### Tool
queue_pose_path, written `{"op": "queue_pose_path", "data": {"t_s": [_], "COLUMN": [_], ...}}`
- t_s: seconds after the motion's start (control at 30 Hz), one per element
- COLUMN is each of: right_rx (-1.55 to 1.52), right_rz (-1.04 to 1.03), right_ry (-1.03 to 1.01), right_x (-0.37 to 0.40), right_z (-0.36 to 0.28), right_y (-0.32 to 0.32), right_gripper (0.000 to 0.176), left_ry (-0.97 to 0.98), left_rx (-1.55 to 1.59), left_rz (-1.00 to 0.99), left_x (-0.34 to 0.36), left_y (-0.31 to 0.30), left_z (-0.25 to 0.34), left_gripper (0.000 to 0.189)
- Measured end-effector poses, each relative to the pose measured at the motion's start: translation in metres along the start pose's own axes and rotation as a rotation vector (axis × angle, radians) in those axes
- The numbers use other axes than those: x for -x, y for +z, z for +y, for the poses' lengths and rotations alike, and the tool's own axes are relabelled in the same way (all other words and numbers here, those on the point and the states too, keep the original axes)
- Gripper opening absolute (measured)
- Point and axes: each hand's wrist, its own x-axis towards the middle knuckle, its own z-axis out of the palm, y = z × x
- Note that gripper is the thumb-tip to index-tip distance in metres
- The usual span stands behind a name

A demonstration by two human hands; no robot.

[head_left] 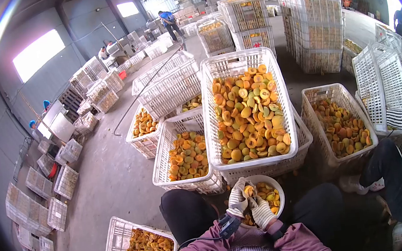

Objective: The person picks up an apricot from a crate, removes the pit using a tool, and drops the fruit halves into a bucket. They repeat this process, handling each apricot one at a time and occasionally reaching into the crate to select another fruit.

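Observation:
My left hand, in a striped knit glove, is closed round an orange apricot. Close against it, my right hand, gloved the same way, has its fingers bent inward at the fruit; what they grip is hidden. Both hands are over the near left side of a white bucket that holds cut yellow-orange apricot pieces. Just beyond the bucket, a large white crate full of apricots rests raised on another crate.
More fruit crates stand at left and right. A crate of darker pieces sits by my left knee. A co-worker's leg is close at right. Crate stacks rise behind; a long thin rod slants across.

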Motion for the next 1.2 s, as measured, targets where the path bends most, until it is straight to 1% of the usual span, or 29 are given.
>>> {"op": "queue_pose_path", "data": {"t_s": [0.03, 0.07, 0.1, 0.13, 0.17, 0.2, 0.23, 0.27, 0.3, 0.33, 0.37, 0.4, 0.43, 0.47, 0.5, 0.57, 0.6, 0.73, 0.8, 0.83, 0.9, 0.93, 1.0, 1.03, 1.1, 1.13, 1.17, 1.2], "right_rx": [-0.08, -0.187, -0.186, -0.338, -0.488, -0.547, -0.546, -0.373, -0.197, -0.305, -0.306, -0.441, -0.571, -0.506, -0.504, -0.356, -0.359, -0.396, -0.345, -0.345, -0.211, -0.211, -0.197, -0.197, -0.414, -0.461, -0.46, -0.49], "right_rz": [-0.038, -0.063, -0.064, -0.134, -0.205, -0.199, -0.199, -0.096, 0.006, 0.043, 0.041, 0.077, 0.108, 0.066, 0.064, 0.145, 0.148, 0.114, 0.145, 0.146, 0.172, 0.171, 0.092, 0.09, -0.001, -0.045, -0.047, -0.067], "right_ry": [0.053, 0.054, 0.054, 0.282, 0.511, 0.434, 0.435, 0.188, -0.056, -0.075, -0.08, -0.04, 0.0, 0.044, 0.041, -0.009, -0.008, 0.021, -0.026, -0.026, -0.057, -0.056, -0.02, -0.017, 0.03, 0.218, 0.219, 0.207], "right_x": [0.002, 0.0, 0.001, 0.007, 0.01, 0.004, -0.001, -0.005, -0.006, -0.003, 0.001, 0.005, 0.007, 0.006, 0.004, 0.0, -0.001, 0.007, 0.008, 0.007, 0.004, 0.005, 0.008, 0.007, 0.007, 0.013, 0.013, 0.012], "right_z": [-0.005, -0.003, -0.004, -0.025, -0.035, -0.022, -0.001, 0.021, 0.032, 0.03, 0.019, 0.006, -0.002, 0.001, 0.006, 0.012, 0.016, 0.002, -0.003, 0.0, 0.009, 0.005, -0.001, 0.001, 0.007, -0.021, -0.02, -0.017], "right_y": [-0.001, -0.002, -0.007, -0.014, -0.019, -0.015, -0.009, -0.002, 0.001, 0.003, 0.006, 0.007, 0.007, 0.001, 0.002, 0.005, 0.005, 0.004, 0.005, 0.005, 0.006, 0.004, 0.001, 0.0, -0.001, -0.007, -0.006, -0.005], "right_gripper": [0.034, 0.033, 0.033, 0.033, 0.032, 0.026, 0.026, 0.029, 0.031, 0.031, 0.031, 0.033, 0.035, 0.04, 0.04, 0.045, 0.045, 0.048, 0.045, 0.045, 0.043, 0.043, 0.04, 0.04, 0.037, 0.035, 0.035, 0.036], "left_ry": [0.014, 0.015, 0.075, 0.134, 0.135, 0.15, 0.165, 0.131, 0.132, 0.126, 0.122, 0.126, 0.132, 0.188, 0.241, 0.265, 0.284, 0.266, 0.214, 0.214, 0.276, 0.275, 0.266, 0.266, 0.178, 0.178, 0.142, 0.107], "left_rx": [0.017, 0.018, -0.108, -0.234, -0.234, -0.254, -0.273, -0.131, -0.13, -0.163, -0.198, -0.214, -0.209, -0.227, -0.248, -0.298, -0.348, -0.34, -0.268, -0.268, -0.365, -0.365, -0.278, -0.278, -0.222, -0.221, -0.191, -0.162], "left_rz": [-0.058, -0.058, -0.069, -0.081, -0.08, -0.106, -0.133, -0.096, -0.093, -0.083, -0.077, -0.123, -0.122, -0.051, 0.017, 0.02, 0.03, 0.018, 0.05, 0.05, -0.058, -0.057, 0.053, 0.056, -0.049, -0.046, -0.102, -0.158], "left_x": [0.0, 0.001, 0.003, 0.004, 0.003, 0.003, 0.002, 0.0, -0.001, -0.002, -0.002, 0.001, -0.005, -0.017, -0.026, -0.032, -0.034, -0.031, -0.034, -0.028, -0.008, -0.005, 0.0, 0.002, 0.007, 0.008, 0.006, 0.005], "left_y": [0.001, 0.002, 0.002, 0.004, 0.005, 0.004, 0.003, 0.005, 0.006, 0.007, 0.011, 0.014, 0.007, -0.008, -0.019, -0.03, -0.037, -0.036, -0.041, -0.033, -0.003, 0.001, 0.009, 0.012, 0.015, 0.011, 0.006, 0.002], "left_z": [0.002, 0.003, 0.005, 0.006, 0.007, 0.006, 0.005, 0.001, -0.003, -0.006, -0.003, -0.001, -0.008, -0.021, -0.031, -0.04, -0.045, -0.044, -0.046, -0.04, -0.021, -0.019, -0.017, -0.012, -0.001, 0.001, 0.002, 0.002], "left_gripper": [0.03, 0.03, 0.029, 0.029, 0.029, 0.028, 0.027, 0.026, 0.026, 0.027, 0.028, 0.031, 0.031, 0.032, 0.033, 0.034, 0.035, 0.037, 0.038, 0.038, 0.037, 0.037, 0.035, 0.035, 0.032, 0.032, 0.026, 0.025]}}
